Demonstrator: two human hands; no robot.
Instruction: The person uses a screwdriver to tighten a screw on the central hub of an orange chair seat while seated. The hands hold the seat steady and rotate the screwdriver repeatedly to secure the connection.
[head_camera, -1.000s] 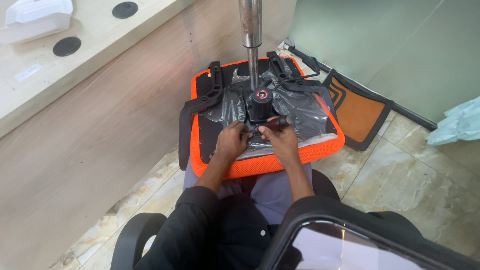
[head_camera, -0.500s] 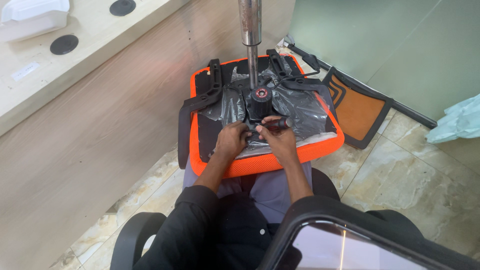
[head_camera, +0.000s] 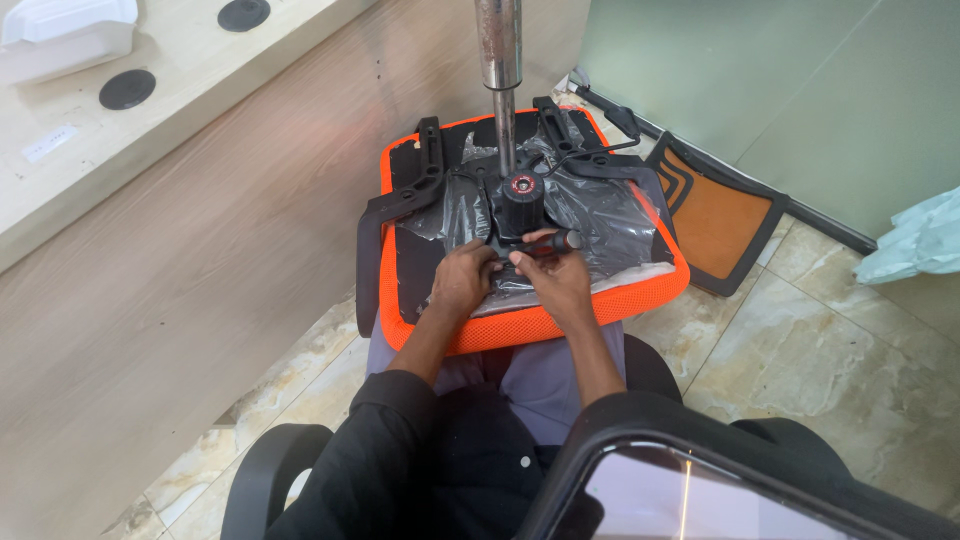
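An upturned orange chair seat (head_camera: 520, 325) rests on my lap, its underside wrapped in clear plastic. A black mechanism plate (head_camera: 520, 195) sits at its middle, and a shiny gas-lift column (head_camera: 499, 60) rises from it. Black armrests (head_camera: 405, 195) are fixed on both sides. My left hand (head_camera: 462, 280) presses on the plate's near edge. My right hand (head_camera: 555, 275) grips a screwdriver with a black and red handle (head_camera: 555, 241), pointed at the plate just below the column.
A wooden desk panel (head_camera: 180, 250) stands to the left, with a white box (head_camera: 60, 35) on the desktop. An orange and black mesh backrest (head_camera: 715, 210) leans on a green wall at the right. The floor is tiled. A dark chair back (head_camera: 720, 480) fills the bottom.
Both hands stay on the mechanism with only slight shifts. The view has barely moved.
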